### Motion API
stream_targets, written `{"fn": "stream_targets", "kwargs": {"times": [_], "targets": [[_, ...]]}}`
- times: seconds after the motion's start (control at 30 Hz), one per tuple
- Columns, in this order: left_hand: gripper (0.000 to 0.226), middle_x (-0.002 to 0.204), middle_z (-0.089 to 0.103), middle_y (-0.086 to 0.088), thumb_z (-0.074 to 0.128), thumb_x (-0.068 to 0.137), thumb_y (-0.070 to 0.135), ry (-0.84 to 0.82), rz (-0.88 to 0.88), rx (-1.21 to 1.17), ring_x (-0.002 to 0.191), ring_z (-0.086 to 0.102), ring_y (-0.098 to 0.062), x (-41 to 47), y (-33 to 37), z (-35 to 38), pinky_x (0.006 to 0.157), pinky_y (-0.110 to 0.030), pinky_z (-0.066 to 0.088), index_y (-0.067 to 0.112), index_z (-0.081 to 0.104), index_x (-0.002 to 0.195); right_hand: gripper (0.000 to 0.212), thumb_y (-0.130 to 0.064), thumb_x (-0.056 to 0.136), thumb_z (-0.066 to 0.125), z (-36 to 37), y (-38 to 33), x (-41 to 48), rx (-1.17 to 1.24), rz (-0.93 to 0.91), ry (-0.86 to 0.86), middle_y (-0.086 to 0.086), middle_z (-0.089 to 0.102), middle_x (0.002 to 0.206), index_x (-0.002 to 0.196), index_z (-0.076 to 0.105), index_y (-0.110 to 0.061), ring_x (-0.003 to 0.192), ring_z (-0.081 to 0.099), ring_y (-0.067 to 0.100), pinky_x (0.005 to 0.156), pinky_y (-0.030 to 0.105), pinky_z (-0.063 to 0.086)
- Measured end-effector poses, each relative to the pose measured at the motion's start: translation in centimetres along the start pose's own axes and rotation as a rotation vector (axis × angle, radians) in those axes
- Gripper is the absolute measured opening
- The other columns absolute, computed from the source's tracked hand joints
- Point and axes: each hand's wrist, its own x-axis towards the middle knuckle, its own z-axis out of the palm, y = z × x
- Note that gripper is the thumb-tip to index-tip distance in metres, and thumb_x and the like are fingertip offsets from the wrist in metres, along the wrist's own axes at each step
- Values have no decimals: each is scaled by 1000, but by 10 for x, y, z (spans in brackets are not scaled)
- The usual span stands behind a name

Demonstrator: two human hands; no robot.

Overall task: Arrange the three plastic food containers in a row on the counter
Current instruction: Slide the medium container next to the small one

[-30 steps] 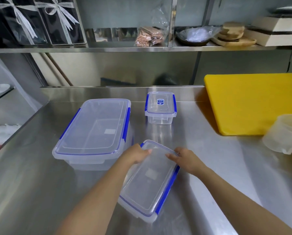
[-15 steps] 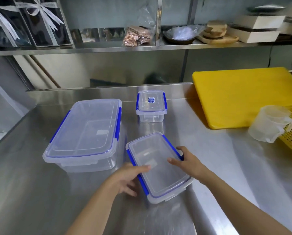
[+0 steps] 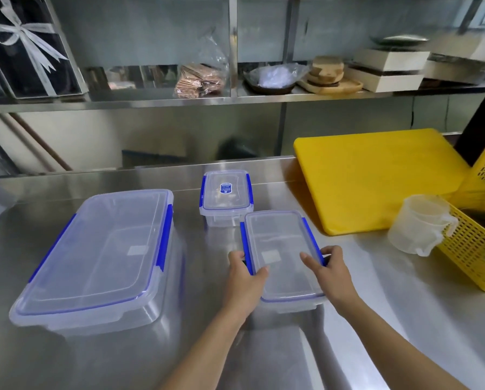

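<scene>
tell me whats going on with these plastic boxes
A person is lining up three lidded plastic containers on a steel counter. Both hands grip the medium container by its long sides, left hand on the left edge and right hand on the right. The large container sits to its left. The small container stands further back, just behind the medium one's far corner, so the three do not form a row yet. A yellow cutting board lies to the right.

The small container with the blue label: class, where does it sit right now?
In the head view the small container sits centre-back on the counter, right of the large container, just behind the medium container both hands hold.
</scene>
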Motion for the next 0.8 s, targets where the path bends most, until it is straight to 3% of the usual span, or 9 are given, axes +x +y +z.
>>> {"fn": "stream_targets", "kwargs": {"times": [0.13, 0.23, 0.3, 0.37, 0.47, 0.6, 0.7, 0.77, 0.8], "targets": [[59, 120, 58, 0, 78, 66, 28, -148, -22, -15, 105, 61, -16, 21, 5, 30, 94, -42, 52, 32, 42, 113, 38, -34, 85, 63, -19, 2, 33, -26, 46, 36, 6, 52, 95, 104, 37, -13, 69, 53, 11, 53, 23, 43], [102, 133, 44, 2, 82, 42, 50, -239, 8, 84, 122, 49, -15, 40, 6, 47, 105, -42, 44, 30, 37, 132, 40, -36, 83, 65, -25, 8, 61, -48, 60, 62, 10, 56, 102, 103, 38, -14, 81, 57, 24, 67, 34, 49], [140, 149, 22, -2, 84, 31, 60, -303, 19, 230, 138, 28, -17, 53, 5, 58, 114, -40, 32, 21, 15, 146, 41, -38, 83, 65, -28, 11, 79, -82, 56, 63, 11, 58, 101, 104, 38, -14, 85, 58, 28, 72, 38, 50], [155, 158, -10, 1, 88, 38, 53, -378, 29, 341, 146, 3, -17, 64, 7, 63, 120, -38, 18, 18, -14, 148, 45, -39, 83, 64, -28, 10, 97, -130, 47, 56, 12, 59, 103, 111, 40, -12, 86, 59, 29, 73, 39, 49], [136, 156, -19, 7, 86, 62, 31, -348, 106, 413, 146, 0, -14, 91, 6, 69, 119, -32, 15, 19, -20, 146, 55, -36, 82, 66, -22, 8, 127, -144, -59, 31, 14, 54, 120, 126, 41, -12, 97, 54, 23, 85, 38, 48], [92, 154, 14, 1, 68, 76, 47, -148, 375, 710, 141, 20, -18, 124, 12, 75, 115, -26, 18, 19, 18, 148, 89, -65, 61, 62, -22, 2, 163, -353, -287, -91, 7, 38, 143, 135, 42, -19, 129, 38, 23, 108, 36, 31], [72, 131, 60, -2, 41, 73, 62, -60, 498, 991, 118, 59, -19, 148, 10, 78, 107, -28, 34, 15, 56, 125, 138, -91, 30, 54, -29, -3, 197, -525, -296, -404, 2, 2, 159, 147, 17, -27, 146, 7, 21, 120, 39, 13], [71, 126, 65, -3, 36, 74, 61, -78, 520, 1104, 116, 62, -18, 162, 11, 80, 107, -30, 38, 14, 62, 121, 143, -96, 29, 44, -31, -7, 218, -746, -334, -493, 3, -13, 158, 147, -1, -29, 147, -4, 22, 120, 41, 9], [70, 127, 65, -4, 35, 76, 60, -70, 522, 1144, 117, 61, -17, 170, 12, 81, 103, -33, 40, 14, 62, 121, 137, -93, 38, 49, -30, -8, 227, -838, -360, -504, 4, -16, 158, 147, -6, -30, 146, -6, 22, 120, 41, 8]]}}
